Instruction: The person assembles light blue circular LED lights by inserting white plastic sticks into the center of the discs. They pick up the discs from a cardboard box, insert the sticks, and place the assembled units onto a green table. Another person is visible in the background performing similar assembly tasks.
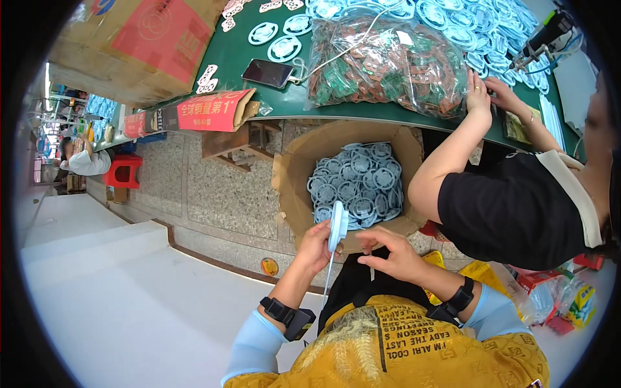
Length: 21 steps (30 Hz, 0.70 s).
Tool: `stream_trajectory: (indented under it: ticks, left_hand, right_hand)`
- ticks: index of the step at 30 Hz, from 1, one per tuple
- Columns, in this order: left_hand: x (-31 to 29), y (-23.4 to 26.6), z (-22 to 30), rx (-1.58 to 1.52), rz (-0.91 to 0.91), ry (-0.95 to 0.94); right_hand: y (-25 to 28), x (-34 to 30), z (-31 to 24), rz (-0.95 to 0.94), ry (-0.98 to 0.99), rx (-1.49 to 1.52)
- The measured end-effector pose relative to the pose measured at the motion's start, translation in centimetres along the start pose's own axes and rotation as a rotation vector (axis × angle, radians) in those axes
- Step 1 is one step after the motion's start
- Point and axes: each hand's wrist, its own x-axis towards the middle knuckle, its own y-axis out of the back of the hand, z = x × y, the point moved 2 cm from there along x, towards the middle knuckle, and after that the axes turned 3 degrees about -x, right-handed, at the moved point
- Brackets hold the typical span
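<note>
My left hand (pixel 313 251) grips a light blue round plastic part (pixel 337 225), held on edge with its rim upward. A thin pale cord (pixel 328 275) hangs down beneath it. Just to the right is my right hand (pixel 396 260), its thumb and fingers spread apart, close to the part but seemingly not touching it. A small pale strip shows below that hand, too unclear to name. Beyond both hands stands an open cardboard box (pixel 294 200) full of similar blue round parts (pixel 354 178).
A green table (pixel 284 107) runs across the far side, bearing a bag of circuit boards (pixel 388 68), a phone (pixel 268 73), a large carton (pixel 139 52) and heaped blue parts (pixel 495 29). A co-worker's arm (pixel 446 149) reaches in from the right. A wooden stool (pixel 226 143) stands under the table.
</note>
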Motion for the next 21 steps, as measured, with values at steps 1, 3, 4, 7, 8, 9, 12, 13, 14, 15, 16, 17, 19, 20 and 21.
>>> stream_trajectory:
  ticks: [1,3,4,7,8,9,12,13,14,15,16,17,19,20,21]
  left_hand:
    - [0.4,0.4,-0.3,-0.013,0.027,0.011]
    - [0.6,0.7,-0.5,0.012,0.115,0.01]
    - [0.7,0.9,-0.6,0.024,0.158,0.011]
    - [1.5,2.4,-0.9,-0.053,0.183,0.014]
    - [1.7,2.6,-0.9,-0.048,0.219,0.007]
    - [1.9,2.7,-1.0,-0.036,0.236,0.004]
    - [2.4,2.4,-0.8,-0.007,0.281,-0.004]
    - [2.6,2.2,-0.6,-0.003,0.292,-0.004]
    - [2.7,1.9,-0.5,0.001,0.302,-0.003]
    - [2.9,1.6,-0.4,-0.001,0.313,-0.005]
    - [3.2,1.4,-0.4,-0.002,0.326,-0.009]
    - [3.4,1.2,-0.3,-0.004,0.338,-0.012]
    - [3.8,1.3,0.0,-0.025,0.316,-0.025]
    - [4.0,1.4,0.0,-0.04,0.305,-0.033]
    - [4.2,1.4,-0.3,-0.026,0.314,-0.04]
  right_hand:
    - [0.2,-0.8,0.8,0.004,-0.012,-0.027]
    - [0.6,-2.2,2.0,-0.025,-0.031,-0.066]
    - [0.9,-2.9,2.3,-0.038,-0.041,-0.086]
    - [1.5,-4.9,2.7,-0.078,-0.105,-0.136]
    - [1.6,-5.5,2.7,-0.08,-0.112,-0.129]
    - [1.8,-6.1,2.8,-0.082,-0.12,-0.121]
    - [2.2,-7.3,2.8,-0.076,-0.111,-0.132]
    - [2.3,-7.6,2.8,-0.072,-0.103,-0.142]
    - [2.5,-7.9,2.8,-0.068,-0.117,-0.138]
    - [2.6,-8.3,2.8,-0.063,-0.131,-0.133]
    - [2.8,-8.6,2.9,-0.059,-0.144,-0.128]
    - [3.0,-8.8,3.0,-0.058,-0.147,-0.127]
    - [3.4,-9.3,3.0,-0.06,-0.155,-0.13]
    - [3.6,-9.5,3.0,-0.048,-0.146,-0.131]
    - [3.9,-9.7,2.9,-0.04,-0.137,-0.134]
